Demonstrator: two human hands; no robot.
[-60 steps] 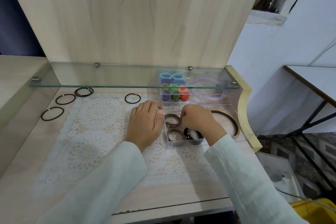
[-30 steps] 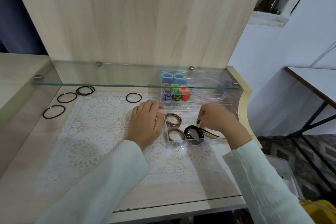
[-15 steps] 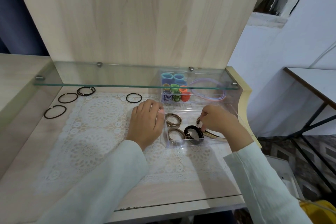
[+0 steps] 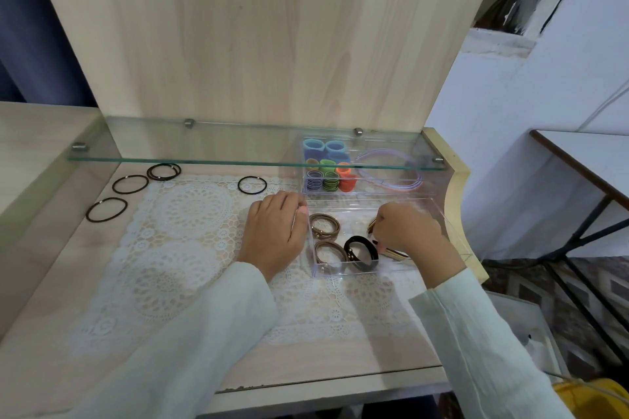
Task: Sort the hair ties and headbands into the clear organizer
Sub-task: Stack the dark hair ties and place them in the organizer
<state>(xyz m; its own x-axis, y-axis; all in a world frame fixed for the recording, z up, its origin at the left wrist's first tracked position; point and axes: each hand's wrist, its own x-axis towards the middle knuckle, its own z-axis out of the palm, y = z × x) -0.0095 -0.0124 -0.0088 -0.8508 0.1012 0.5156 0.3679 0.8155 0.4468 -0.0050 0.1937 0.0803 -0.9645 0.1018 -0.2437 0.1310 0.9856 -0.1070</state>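
Observation:
The clear organizer sits at the right on the lace mat. Its left compartment holds brown hair ties and a bundle of black hair ties. My right hand is inside the right compartment, fingers pinched on a thin gold-brown headband, most of it hidden under the hand. My left hand lies flat on the mat against the organizer's left wall, holding nothing. Loose black hair ties lie farther left: one near the hand, a doubled one, and two more.
Behind the front tray, a second clear section holds stacked coloured hair ties and pastel headbands. A glass shelf overhangs the back of the desk. The desk's right edge is close to the organizer.
My right hand moved from the black hair ties rightward into the right compartment and closed on the headband, which now lies under the hand. My left hand has stayed put.

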